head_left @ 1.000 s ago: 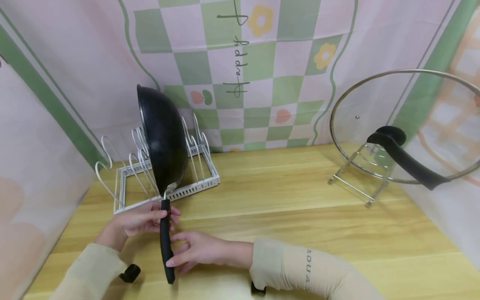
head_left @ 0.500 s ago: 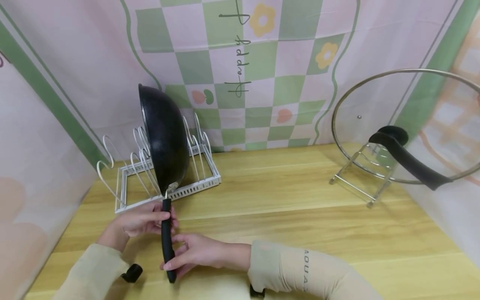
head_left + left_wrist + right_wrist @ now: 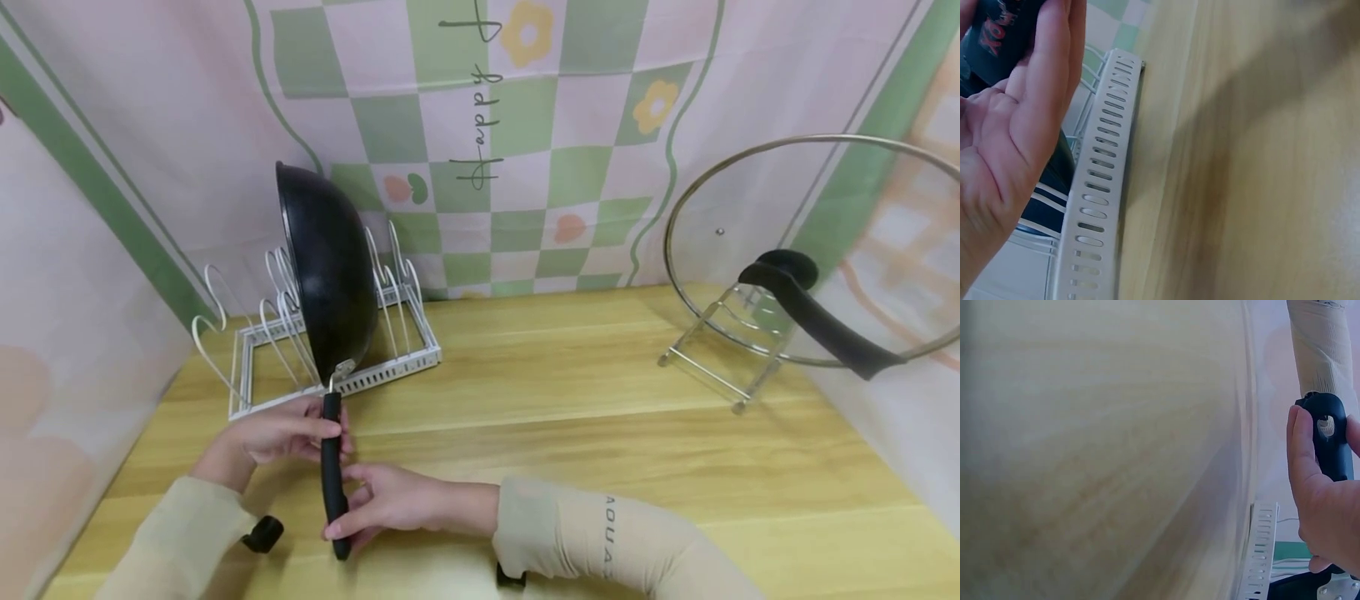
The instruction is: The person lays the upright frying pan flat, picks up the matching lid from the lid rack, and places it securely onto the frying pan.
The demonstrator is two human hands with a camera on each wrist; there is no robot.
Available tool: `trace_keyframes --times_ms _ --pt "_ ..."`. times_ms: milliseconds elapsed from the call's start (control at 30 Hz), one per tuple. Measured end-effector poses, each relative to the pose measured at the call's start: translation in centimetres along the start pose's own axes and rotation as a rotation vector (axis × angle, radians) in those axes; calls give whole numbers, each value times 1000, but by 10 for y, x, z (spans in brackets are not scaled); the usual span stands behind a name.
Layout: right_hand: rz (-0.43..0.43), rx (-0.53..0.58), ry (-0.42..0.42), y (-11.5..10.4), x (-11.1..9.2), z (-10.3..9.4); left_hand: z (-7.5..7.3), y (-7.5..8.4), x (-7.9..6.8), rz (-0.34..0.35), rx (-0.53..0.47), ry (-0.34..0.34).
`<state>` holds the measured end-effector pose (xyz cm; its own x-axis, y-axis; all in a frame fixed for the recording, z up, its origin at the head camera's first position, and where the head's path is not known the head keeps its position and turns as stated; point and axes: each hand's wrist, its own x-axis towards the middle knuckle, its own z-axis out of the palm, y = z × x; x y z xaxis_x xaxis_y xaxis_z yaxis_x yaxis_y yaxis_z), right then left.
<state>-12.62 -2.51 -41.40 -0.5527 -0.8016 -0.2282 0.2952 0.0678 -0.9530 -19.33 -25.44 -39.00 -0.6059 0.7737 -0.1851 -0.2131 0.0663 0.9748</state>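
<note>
A black wok (image 3: pixel 333 267) stands on its side, upright between the wires of a white pan rack (image 3: pixel 393 367). Its black handle (image 3: pixel 332 475) points toward the near edge. My left hand (image 3: pixel 281 433) holds the handle close to the pan, thumb across the top. In the left wrist view, red lettering shows on the handle (image 3: pixel 997 37) above the palm. Near the handle's end, my right hand (image 3: pixel 390 500) pinches it between thumb and fingers. The right wrist view shows the hanging hole in the handle's tip (image 3: pixel 1334 450) between these fingers.
At the right, a large glass lid (image 3: pixel 720 275) with a black handle (image 3: pixel 832 325) leans upright on a small metal stand (image 3: pixel 708 371). Behind the wooden table (image 3: pixel 540 400) hangs a checked, flowered cloth (image 3: pixel 517 125). More cloth covers both sides.
The right hand's fingers have come around to the far side of the handle's end. The wok, rack and left hand keep their places, with only a slight shift of the view.
</note>
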Motion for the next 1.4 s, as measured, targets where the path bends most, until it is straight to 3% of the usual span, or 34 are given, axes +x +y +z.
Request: trace_keyframes --times_ms 433,667,1400 --pt "3 -36 37 -4 3 2 5 7 1 -1 4 -20" --pt "-3 -26 58 -1 3 2 5 5 3 26 -7 -41" --pt "23 -61 120 -2 -1 -7 7 0 10 42 -24 -22"
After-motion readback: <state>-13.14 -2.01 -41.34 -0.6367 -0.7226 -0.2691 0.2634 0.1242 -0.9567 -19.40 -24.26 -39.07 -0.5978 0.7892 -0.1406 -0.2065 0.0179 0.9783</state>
